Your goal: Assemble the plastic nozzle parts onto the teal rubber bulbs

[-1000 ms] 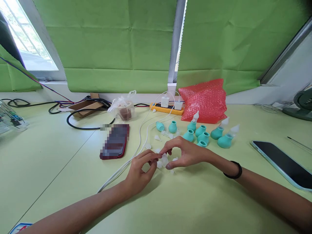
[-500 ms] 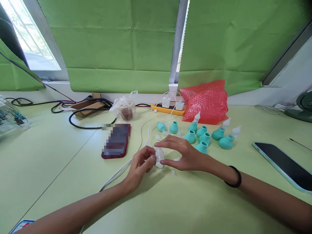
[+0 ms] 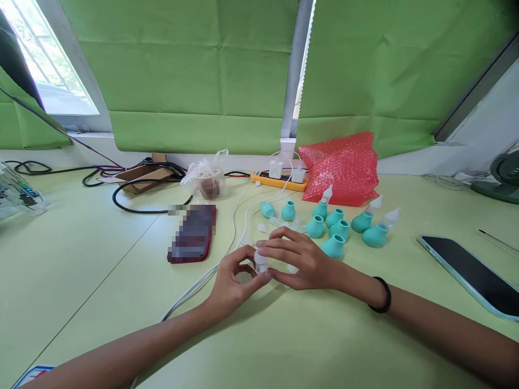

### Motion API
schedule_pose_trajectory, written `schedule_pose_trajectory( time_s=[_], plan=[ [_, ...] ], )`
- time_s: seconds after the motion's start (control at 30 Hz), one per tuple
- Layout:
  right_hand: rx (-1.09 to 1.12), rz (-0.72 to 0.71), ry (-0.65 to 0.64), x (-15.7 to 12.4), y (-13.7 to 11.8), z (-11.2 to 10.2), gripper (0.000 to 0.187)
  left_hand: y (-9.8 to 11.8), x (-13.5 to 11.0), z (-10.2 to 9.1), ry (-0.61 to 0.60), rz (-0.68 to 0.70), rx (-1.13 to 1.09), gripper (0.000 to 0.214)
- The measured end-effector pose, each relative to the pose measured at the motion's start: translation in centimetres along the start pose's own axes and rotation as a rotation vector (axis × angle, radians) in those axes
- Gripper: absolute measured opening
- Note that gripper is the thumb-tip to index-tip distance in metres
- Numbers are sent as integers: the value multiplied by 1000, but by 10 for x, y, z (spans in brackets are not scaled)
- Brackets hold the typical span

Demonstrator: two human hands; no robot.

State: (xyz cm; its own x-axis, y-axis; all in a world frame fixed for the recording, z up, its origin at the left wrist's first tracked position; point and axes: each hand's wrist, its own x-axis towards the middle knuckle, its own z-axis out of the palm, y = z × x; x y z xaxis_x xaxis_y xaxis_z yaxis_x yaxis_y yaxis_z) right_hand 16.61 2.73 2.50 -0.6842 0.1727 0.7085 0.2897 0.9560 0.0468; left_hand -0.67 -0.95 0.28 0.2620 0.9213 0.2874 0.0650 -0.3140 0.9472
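A small translucent white plastic piece [image 3: 260, 261] is held upright between my two hands above the table. My left hand [image 3: 234, 278] grips it from the left with thumb and fingers. From the right, my right hand [image 3: 304, 260] closes its fingertips on the same piece, hiding part of it. Just beyond my right hand stand several turquoise rubber bulbs with open necks, the nearest bulb [image 3: 333, 246] close to its wrist. Three others carry clear pointed tips, such as the front tipped bulb [image 3: 375, 236]. Another bulb [image 3: 267, 209] lies on its side.
White cables [image 3: 203, 278] run past my left hand to an orange power strip [image 3: 279, 182]. A red phone [image 3: 194, 232] lies left, a larger phone [image 3: 466, 273] right. Behind the bulbs sits a red bubble-wrap bag [image 3: 343, 173]. Loose clear pieces [image 3: 298, 226] lie beyond my right hand.
My right hand's fingers have closed in from a wide spread onto the plastic piece. My left hand's grip has shifted, its thumb now reaching further right along the piece.
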Motion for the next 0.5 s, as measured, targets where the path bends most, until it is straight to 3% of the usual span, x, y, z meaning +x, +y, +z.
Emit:
schedule_pose_trajectory(
  time_s=[0.5],
  plan=[
    [-115, -93, 44, -1, -2, 1, 30, 1, -4, 1, 20, 172, 260, 16]
  ],
)
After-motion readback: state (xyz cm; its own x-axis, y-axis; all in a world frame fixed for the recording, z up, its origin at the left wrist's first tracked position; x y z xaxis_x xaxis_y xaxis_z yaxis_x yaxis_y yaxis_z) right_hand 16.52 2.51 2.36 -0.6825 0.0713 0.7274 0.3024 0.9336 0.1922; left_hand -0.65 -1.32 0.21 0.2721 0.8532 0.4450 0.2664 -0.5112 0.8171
